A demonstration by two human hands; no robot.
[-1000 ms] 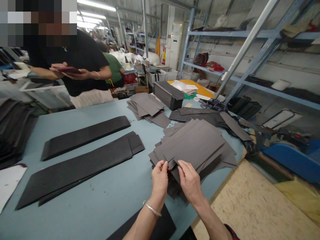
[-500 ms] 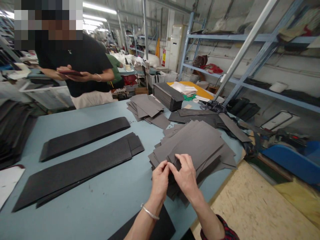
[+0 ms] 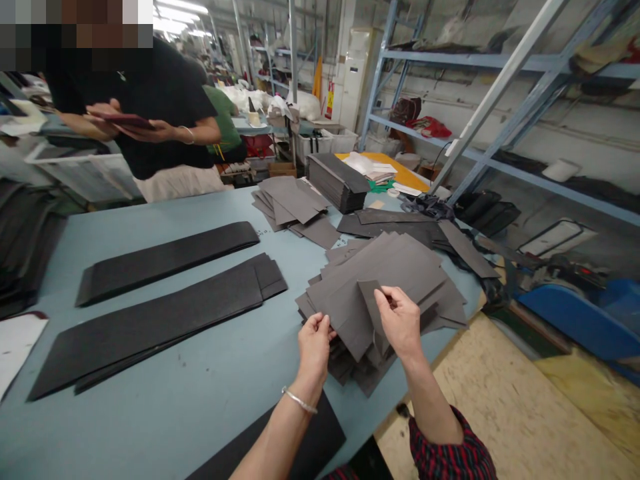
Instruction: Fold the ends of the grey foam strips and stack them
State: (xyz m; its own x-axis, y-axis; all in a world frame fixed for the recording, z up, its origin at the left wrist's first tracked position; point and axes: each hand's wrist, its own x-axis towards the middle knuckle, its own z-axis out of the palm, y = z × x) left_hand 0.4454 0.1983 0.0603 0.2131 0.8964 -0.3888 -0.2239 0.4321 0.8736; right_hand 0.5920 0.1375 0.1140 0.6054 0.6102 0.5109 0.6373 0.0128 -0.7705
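Note:
A fanned pile of grey sheets (image 3: 395,267) lies on the light blue table (image 3: 200,373). My right hand (image 3: 401,321) pinches the edge of one grey piece (image 3: 371,303), which is raised and bent over the pile. At the pile's left front corner is my left hand (image 3: 315,343), its thumb and fingers closed on the corner of a grey sheet. Two long stacks of black strips lie to the left, a farther one (image 3: 170,260) and a nearer one (image 3: 160,320). Another black piece (image 3: 300,440) is partly under my left forearm.
A smaller grey pile (image 3: 293,207) and a tall dark stack (image 3: 337,183) stand at the back. Dark strips (image 3: 395,227) lie at the back right. Across the table a person (image 3: 145,127) holds a phone. A blue metal shelf (image 3: 465,63) is at the right.
My hands have moved apart. The right one has gone right and up, lifting a grey piece that now stands bent above the pile. The view has shifted slightly.

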